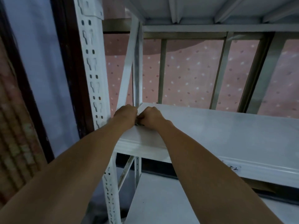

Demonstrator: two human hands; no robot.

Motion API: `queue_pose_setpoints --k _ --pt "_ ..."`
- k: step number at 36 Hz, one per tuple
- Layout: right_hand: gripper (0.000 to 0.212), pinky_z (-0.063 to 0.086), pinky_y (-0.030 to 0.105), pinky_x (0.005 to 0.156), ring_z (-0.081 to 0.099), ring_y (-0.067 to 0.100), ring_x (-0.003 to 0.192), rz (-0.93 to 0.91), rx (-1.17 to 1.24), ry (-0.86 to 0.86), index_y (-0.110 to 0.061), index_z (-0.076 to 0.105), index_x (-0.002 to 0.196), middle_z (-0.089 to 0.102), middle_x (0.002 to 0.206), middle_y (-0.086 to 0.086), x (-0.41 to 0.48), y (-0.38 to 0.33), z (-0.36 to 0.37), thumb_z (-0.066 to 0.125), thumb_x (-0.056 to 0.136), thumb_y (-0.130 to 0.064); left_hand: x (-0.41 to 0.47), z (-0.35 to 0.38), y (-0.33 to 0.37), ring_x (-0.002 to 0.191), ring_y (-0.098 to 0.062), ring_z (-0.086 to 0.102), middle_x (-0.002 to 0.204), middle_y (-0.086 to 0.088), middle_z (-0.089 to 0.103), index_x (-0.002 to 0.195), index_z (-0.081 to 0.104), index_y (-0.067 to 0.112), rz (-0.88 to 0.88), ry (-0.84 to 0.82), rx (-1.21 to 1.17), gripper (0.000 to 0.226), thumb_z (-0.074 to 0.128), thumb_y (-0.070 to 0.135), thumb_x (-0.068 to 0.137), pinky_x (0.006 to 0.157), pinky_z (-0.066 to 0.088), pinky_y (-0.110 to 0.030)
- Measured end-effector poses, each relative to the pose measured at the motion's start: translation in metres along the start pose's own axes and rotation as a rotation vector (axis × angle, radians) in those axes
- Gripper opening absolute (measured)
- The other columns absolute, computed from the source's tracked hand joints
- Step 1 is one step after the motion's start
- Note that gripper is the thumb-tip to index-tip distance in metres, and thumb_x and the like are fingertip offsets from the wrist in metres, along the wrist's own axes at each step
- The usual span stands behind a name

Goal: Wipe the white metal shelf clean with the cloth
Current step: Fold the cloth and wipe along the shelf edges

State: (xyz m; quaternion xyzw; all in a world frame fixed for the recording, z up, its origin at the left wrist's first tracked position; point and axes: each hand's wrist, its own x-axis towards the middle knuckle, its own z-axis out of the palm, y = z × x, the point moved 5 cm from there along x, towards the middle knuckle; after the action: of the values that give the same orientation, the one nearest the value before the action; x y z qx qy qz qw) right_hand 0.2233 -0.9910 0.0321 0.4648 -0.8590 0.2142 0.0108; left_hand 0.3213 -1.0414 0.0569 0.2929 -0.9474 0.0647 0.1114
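Head view, looking forward and down along two bare forearms. White metal shelf (218, 131) at mid-height, board running from the left upright to the right edge of frame; front lip pale, with a small dark scribble near the right end. Left hand (125, 114) and right hand (151, 117) side by side at the board's far left corner, knuckles touching or nearly so, both curled into loose fists. Small dark-and-pale scrap visible between and just below the two hands, resting on the board: presumably the cloth (138, 124), mostly hidden, shape not readable. Fingers folded under; both hands closed, apparently pinching that scrap, exact hold not discernible. Perforated upright (93, 75) with keyhole slots at left, just beside the left wrist. Diagonal brace (127, 70) rising from the corner behind the hands. Underside of an upper board overhead, ribbed. Lower board (158, 201) beneath the forearms. Pink dotted curtain (191, 73) behind a metal window frame (223, 68), beyond the shelf. Dark wooden door frame at far left.
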Motion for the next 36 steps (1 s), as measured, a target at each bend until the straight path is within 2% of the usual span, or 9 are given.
queue_pose_setpoints --k 1,4,6,12,16,22,28,32,36 --pt "0.025 0.031 0.027 0.053 0.050 0.020 0.074 -0.022 -0.005 0.001 -0.018 0.066 0.063 0.057 0.070 0.004 -0.009 -0.004 0.000 0.063 0.083 -0.033 -0.009 -0.003 0.000 0.108 -0.037 0.063 0.109 -0.018 0.059 0.119 0.062 0.000 -0.005 0.003 -0.006 0.026 0.058 0.002 0.093 0.083 0.052 -0.038" --pt "0.021 0.046 0.029 0.068 0.056 0.020 0.084 -0.098 -0.022 0.007 -0.026 0.080 0.089 0.069 0.086 0.001 -0.035 -0.015 -0.001 0.061 0.088 -0.035 -0.035 -0.008 -0.001 0.110 -0.037 0.063 0.113 -0.019 0.059 0.116 0.063 -0.001 -0.002 0.018 0.006 0.024 0.056 0.000 0.093 0.086 0.052 -0.039" --pt "0.022 0.050 0.031 0.076 0.058 0.020 0.087 -0.118 -0.028 0.009 -0.029 0.080 0.094 0.071 0.089 -0.001 -0.050 -0.024 0.000 0.059 0.088 -0.034 -0.053 -0.011 -0.003 0.110 -0.036 0.063 0.117 -0.019 0.060 0.117 0.062 -0.001 0.001 0.034 0.024 0.024 0.057 -0.001 0.093 0.085 0.051 -0.037" --pt "0.023 0.042 0.025 0.063 0.058 0.017 0.077 -0.130 -0.038 0.027 -0.027 0.080 0.085 0.063 0.070 -0.007 -0.088 -0.044 -0.002 0.057 0.087 -0.029 -0.094 -0.016 -0.005 0.108 -0.035 0.064 0.116 -0.020 0.062 0.116 0.063 -0.001 -0.030 0.105 0.011 0.023 0.051 -0.001 0.096 0.079 0.046 -0.035" --pt "0.023 0.037 0.026 0.058 0.057 0.020 0.073 -0.101 0.036 0.035 -0.025 0.074 0.072 0.059 0.064 -0.001 -0.108 -0.039 -0.004 0.058 0.087 -0.033 -0.109 -0.017 0.004 0.105 -0.034 0.065 0.113 -0.018 0.065 0.114 0.065 0.001 -0.045 0.141 0.002 0.023 0.052 0.000 0.096 0.082 0.051 -0.037" --pt "0.019 0.040 0.026 0.062 0.058 0.019 0.079 -0.125 0.040 0.047 -0.027 0.079 0.093 0.067 0.078 0.004 -0.127 -0.028 -0.017 0.062 0.089 -0.036 -0.121 -0.023 0.013 0.101 -0.038 0.064 0.107 -0.022 0.064 0.105 0.064 -0.002 -0.014 0.149 -0.060 0.016 0.054 0.001 0.093 0.073 0.046 -0.037" --pt "0.018 0.037 0.026 0.062 0.055 0.021 0.079 -0.128 -0.007 0.084 -0.026 0.078 0.092 0.061 0.073 0.000 -0.155 -0.008 -0.034 0.061 0.089 -0.030 -0.133 -0.019 0.026 0.089 -0.038 0.065 0.082 -0.012 0.056 0.086 0.065 0.004 0.043 0.158 -0.184 0.009 0.057 0.003 0.089 0.067 0.049 -0.039" --pt "0.019 0.048 0.028 0.064 0.060 0.021 0.077 -0.105 0.049 0.191 -0.024 0.080 0.092 0.072 0.078 0.003 -0.182 0.028 -0.064 0.062 0.085 -0.021 -0.141 -0.025 0.062 0.088 -0.038 0.065 0.092 -0.015 0.069 0.103 0.071 0.012 0.140 0.233 -0.279 0.023 0.055 0.005 0.089 0.066 0.051 -0.038" --pt "0.016 0.053 0.031 0.066 0.063 0.020 0.073 -0.077 0.075 0.292 -0.019 0.080 0.088 0.073 0.074 0.003 -0.223 0.081 -0.109 0.065 0.082 -0.019 -0.137 -0.033 0.117 0.102 -0.036 0.066 0.113 -0.010 0.072 0.122 0.067 0.020 0.233 0.208 -0.513 0.031 0.062 0.013 0.092 0.083 0.056 -0.043"
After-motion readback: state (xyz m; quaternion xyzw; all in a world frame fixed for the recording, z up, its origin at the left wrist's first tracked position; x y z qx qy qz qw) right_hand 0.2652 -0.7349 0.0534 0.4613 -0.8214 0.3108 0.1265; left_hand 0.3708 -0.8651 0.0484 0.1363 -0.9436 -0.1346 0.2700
